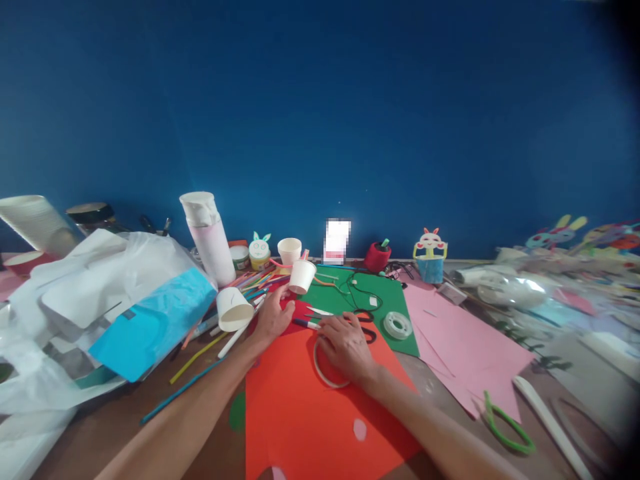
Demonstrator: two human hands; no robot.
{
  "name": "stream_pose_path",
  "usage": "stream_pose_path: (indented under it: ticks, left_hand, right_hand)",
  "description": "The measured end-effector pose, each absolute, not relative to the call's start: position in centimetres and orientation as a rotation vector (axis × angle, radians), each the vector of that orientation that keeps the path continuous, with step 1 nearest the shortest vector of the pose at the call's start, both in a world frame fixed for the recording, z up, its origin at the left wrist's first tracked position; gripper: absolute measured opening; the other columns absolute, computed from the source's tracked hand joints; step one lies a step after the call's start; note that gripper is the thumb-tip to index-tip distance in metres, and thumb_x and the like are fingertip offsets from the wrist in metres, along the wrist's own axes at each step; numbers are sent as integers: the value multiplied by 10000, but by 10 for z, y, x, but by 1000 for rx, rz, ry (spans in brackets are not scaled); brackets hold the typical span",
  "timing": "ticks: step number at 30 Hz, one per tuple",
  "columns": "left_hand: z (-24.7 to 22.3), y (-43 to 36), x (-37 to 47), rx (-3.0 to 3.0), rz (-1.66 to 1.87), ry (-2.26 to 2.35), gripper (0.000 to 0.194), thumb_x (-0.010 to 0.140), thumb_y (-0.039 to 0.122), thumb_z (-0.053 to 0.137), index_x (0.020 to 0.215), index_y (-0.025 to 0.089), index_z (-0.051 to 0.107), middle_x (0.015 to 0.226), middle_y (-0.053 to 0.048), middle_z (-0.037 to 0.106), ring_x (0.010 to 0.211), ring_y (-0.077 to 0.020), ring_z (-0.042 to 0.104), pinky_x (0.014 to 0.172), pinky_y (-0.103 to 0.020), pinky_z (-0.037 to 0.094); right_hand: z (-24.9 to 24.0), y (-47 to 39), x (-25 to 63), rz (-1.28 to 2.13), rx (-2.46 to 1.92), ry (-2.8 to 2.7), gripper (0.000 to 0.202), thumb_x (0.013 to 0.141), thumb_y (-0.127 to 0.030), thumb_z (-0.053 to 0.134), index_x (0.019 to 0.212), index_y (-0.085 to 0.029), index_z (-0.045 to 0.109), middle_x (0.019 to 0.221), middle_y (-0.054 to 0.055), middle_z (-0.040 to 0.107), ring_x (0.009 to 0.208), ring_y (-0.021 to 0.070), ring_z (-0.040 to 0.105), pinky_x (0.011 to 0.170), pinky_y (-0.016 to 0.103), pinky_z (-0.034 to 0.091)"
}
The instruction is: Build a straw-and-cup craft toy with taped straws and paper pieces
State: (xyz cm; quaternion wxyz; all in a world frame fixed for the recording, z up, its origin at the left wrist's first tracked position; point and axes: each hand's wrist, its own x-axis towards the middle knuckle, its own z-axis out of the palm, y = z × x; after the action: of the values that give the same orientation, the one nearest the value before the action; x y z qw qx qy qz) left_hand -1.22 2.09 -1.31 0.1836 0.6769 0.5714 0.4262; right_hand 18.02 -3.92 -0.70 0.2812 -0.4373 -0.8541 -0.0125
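My left hand [274, 315] is at the upper left edge of the red paper [300, 420], fingers apart, just below a tilted white paper cup [302, 277]; nothing is in its grasp. My right hand [347, 343] rests palm down on the red paper, over part of a pale ring [325, 380]. Its fingertips are bent beside a marker [306, 324] and black-handled scissors [367, 325]; whether they grip anything is hidden. Another white cup [235, 310] lies on its side left of my left hand.
Green paper [395, 293] holds a tape roll [397, 325] and black cord. Pink sheets [460, 340] lie to the right, with a green pipe cleaner [510, 430]. White bags and blue paper [155, 320] crowd the left. A stack of cups [207, 240] stands near the blue wall [320, 120].
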Motion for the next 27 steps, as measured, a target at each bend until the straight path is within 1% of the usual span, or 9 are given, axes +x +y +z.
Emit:
stream_pose_path:
  ticks: [7, 14, 17, 21, 27]
  left_hand:
    - [-18, 24, -13, 1837, 1271, 1518, 362, 760, 209, 474, 1115, 153, 517, 1039, -83, 620, 960, -198, 571, 878, -360, 420]
    - [-3, 22, -12, 1722, 1222, 1588, 412, 780, 355, 489, 1130, 137, 498, 1067, -107, 602, 918, -209, 580, 810, -353, 442]
    - [2, 24, -12, 1709, 1177, 1586, 410, 775, 388, 491, 1102, 140, 512, 1042, -99, 611, 881, -203, 594, 764, -324, 458]
    - [9, 31, -10, 1780, 1080, 1587, 362, 789, 397, 471, 1044, 148, 536, 988, -88, 637, 841, -195, 608, 726, -294, 461]
    - [13, 51, -4, 1806, 1045, 1677, 367, 774, 416, 498, 1028, 156, 545, 963, -92, 644, 857, -208, 607, 737, -297, 445]
  right_hand:
    - [-9, -38, 181, -41, -1158, -2292, 131, 834, -181, 462, 833, -212, 590, 917, 39, 643, 865, 172, 552, 894, 381, 261]
    - [-10, -38, 181, -44, -1146, -2293, 104, 834, -209, 482, 829, -208, 586, 940, 34, 639, 891, 174, 549, 897, 380, 254]
    - [-12, -37, 181, -59, -1127, -2281, 103, 834, -206, 483, 832, -206, 586, 932, 31, 641, 879, 168, 550, 891, 373, 257]
    - [-15, -36, 181, -89, -1110, -2257, 99, 829, -207, 490, 817, -203, 587, 912, 35, 644, 857, 165, 547, 882, 363, 263]
    - [-14, -36, 181, -84, -1103, -2258, 96, 824, -201, 493, 803, -202, 587, 901, 36, 643, 851, 170, 544, 867, 358, 267]
